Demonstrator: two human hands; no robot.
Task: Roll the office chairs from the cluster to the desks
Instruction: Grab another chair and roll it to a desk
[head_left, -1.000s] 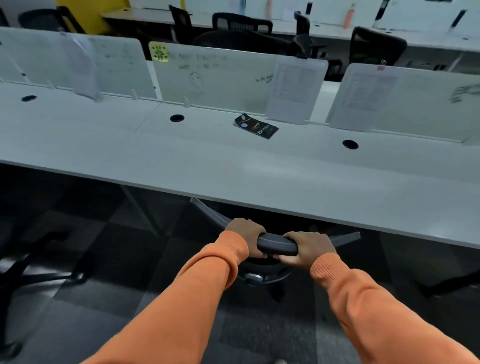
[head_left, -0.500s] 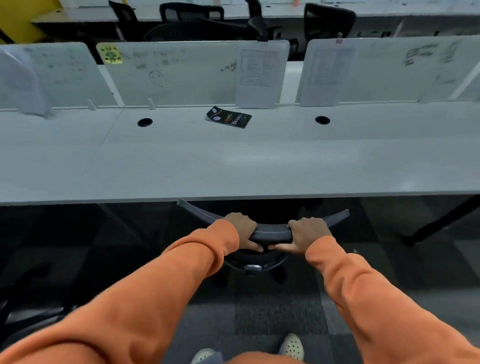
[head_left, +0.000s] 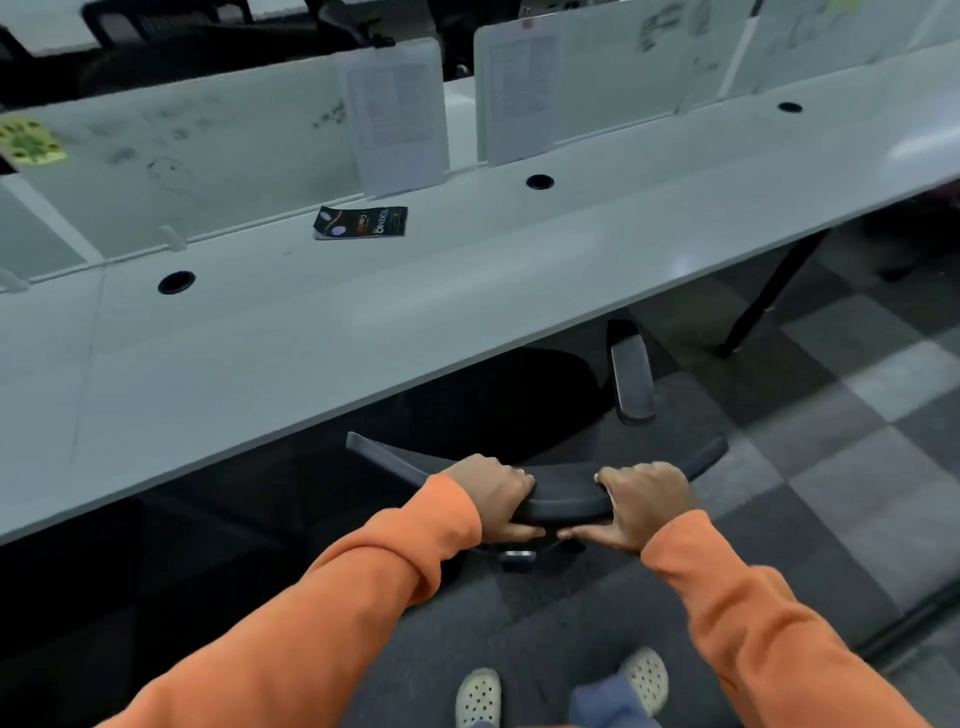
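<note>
A black office chair (head_left: 519, 400) stands at the long white desk (head_left: 291, 353), its seat partly under the desk edge. One armrest (head_left: 631, 374) shows on the right. My left hand (head_left: 493, 493) and my right hand (head_left: 641, 499) both grip the curved top rail of the chair's backrest (head_left: 566, 501), fingers over the front and thumbs behind. Orange sleeves cover both arms. The chair's base and wheels are mostly hidden.
A black leaflet (head_left: 361, 222) lies on the desk near white divider panels (head_left: 208, 150) with papers pinned on. A black desk leg (head_left: 769, 296) stands at the right. Grey checkered carpet (head_left: 857, 467) spreads rightward. More dark chairs (head_left: 156, 47) sit behind the dividers.
The view has swung left-tilted and the chair has come back a little from under the desk, showing its seat and right armrest. Both hands keep their grip on the backrest.
</note>
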